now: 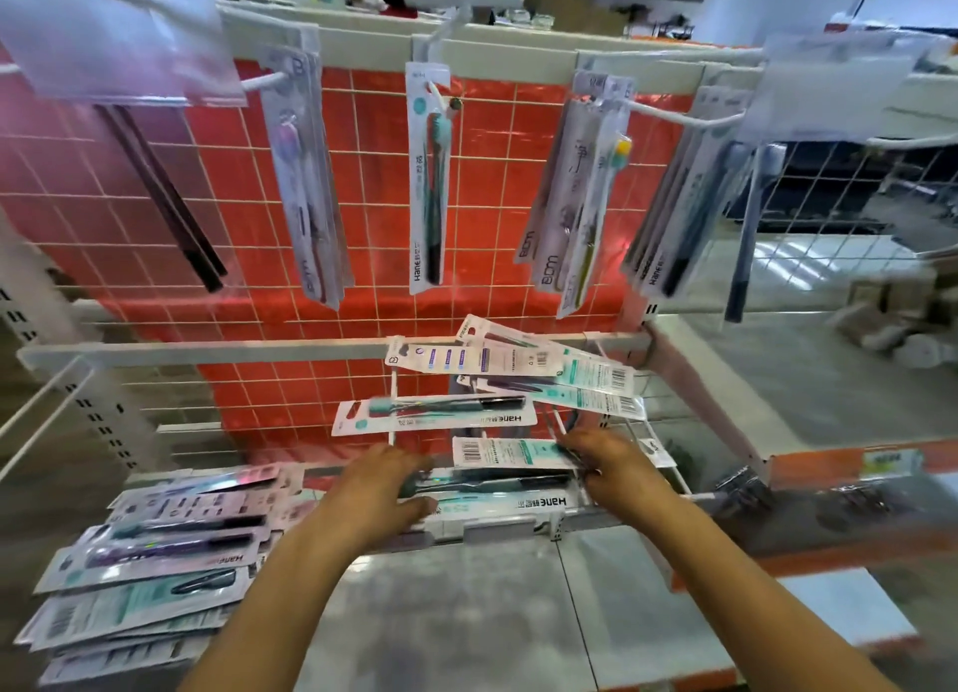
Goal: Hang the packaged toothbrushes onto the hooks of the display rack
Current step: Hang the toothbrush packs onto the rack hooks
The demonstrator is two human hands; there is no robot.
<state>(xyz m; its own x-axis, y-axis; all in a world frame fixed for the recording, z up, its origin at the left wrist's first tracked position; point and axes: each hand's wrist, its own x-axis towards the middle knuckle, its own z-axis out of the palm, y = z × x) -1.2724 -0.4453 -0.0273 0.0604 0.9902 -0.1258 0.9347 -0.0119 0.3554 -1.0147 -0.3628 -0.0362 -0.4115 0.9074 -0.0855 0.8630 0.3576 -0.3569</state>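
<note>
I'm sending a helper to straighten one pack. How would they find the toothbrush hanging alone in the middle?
Start at the red grid panel of the rack. On its top rail, the centre hook carries a single pack holding a teal-bristled brush. Neighbouring hooks hold several packs each; this hangs alone.

So both sets of fingers point(409, 476) sit on a toothbrush pack point(492, 499) lying on the wire shelf point(674, 484). More loose packs point(497, 380) just behind the fingers, a pile point(155, 562) off left, hung packs point(427, 178) above on hooks point(668, 116).
</note>
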